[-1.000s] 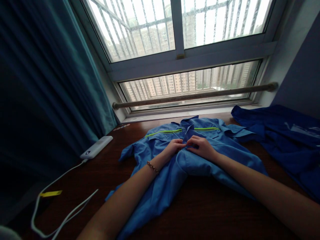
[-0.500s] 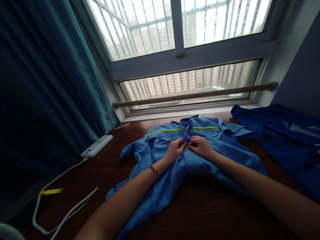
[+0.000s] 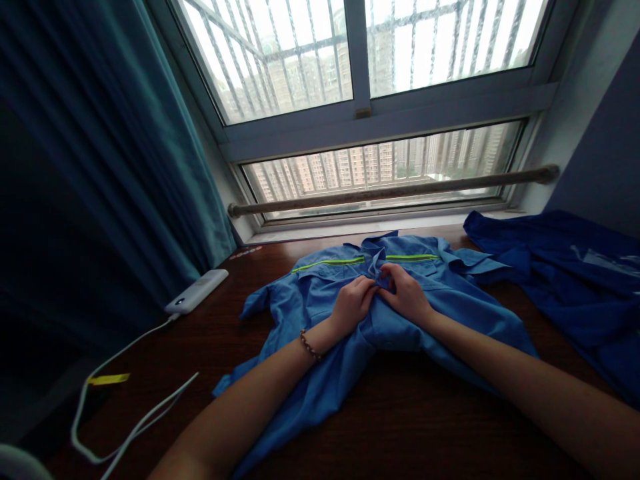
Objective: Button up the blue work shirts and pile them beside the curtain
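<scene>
A light blue work shirt (image 3: 465,313) with a yellow-green reflective stripe lies spread on the dark wooden table (image 3: 400,427), collar toward the window. My left hand (image 3: 351,303) and my right hand (image 3: 407,291) meet at the shirt's front opening just below the collar. Both hands have their fingers curled and pinch the fabric edges there. A beaded bracelet sits on my left wrist.
A white power bank (image 3: 197,291) with a white cable (image 3: 125,427) lies at the left by the teal curtain (image 3: 100,167). A dark blue garment (image 3: 565,273) is heaped at the right. The window sill and a metal rail (image 3: 390,192) bound the table's far side.
Both hands have shifted slightly up the shirt's front toward the collar and closed tighter together on the fabric. The view has barely moved.
</scene>
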`<action>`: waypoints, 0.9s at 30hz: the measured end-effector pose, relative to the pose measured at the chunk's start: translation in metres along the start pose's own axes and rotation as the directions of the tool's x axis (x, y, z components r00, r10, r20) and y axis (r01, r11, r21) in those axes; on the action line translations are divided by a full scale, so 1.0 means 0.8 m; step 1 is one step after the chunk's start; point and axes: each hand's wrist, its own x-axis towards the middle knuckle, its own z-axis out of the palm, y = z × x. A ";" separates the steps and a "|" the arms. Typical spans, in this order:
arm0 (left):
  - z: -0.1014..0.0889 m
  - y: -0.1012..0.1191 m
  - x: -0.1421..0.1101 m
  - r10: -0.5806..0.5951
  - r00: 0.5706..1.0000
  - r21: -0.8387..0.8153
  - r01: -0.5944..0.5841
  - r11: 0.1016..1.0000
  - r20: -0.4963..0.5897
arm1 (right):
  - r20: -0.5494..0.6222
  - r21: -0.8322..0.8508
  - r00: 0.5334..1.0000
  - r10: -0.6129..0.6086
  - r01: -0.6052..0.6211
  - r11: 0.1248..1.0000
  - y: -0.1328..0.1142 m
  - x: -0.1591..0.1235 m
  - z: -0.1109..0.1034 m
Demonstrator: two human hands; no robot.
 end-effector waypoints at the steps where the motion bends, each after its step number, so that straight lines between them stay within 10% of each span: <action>1: -0.003 0.004 0.002 -0.066 0.998 -0.086 0.065 0.994 -0.012 | 0.014 0.015 1.000 -0.014 0.014 1.000 0.000 0.001 -0.001; 5: -0.021 0.026 0.010 -0.266 0.962 -0.178 0.273 0.945 0.062 | -0.049 -0.012 0.998 -0.048 0.047 0.999 0.002 0.014 -0.016; 9: -0.045 0.060 0.014 -0.088 0.956 -0.050 0.106 0.993 0.278 | -0.296 0.023 0.953 0.070 -0.066 0.998 0.004 0.036 -0.051; 14: -0.049 0.081 0.009 0.079 0.968 -0.232 -0.023 0.973 0.239 | -0.445 0.054 0.874 0.195 -0.191 0.980 0.000 0.053 -0.086; 21: -0.055 0.056 0.019 0.008 0.910 -0.431 0.188 0.882 0.413 | -0.380 0.118 0.880 0.283 -0.258 0.959 0.002 0.063 -0.099; 27: -0.058 0.043 0.025 -0.160 0.867 -0.530 0.423 0.735 0.471 | -0.213 0.500 0.853 0.477 -0.324 0.803 0.005 0.074 -0.105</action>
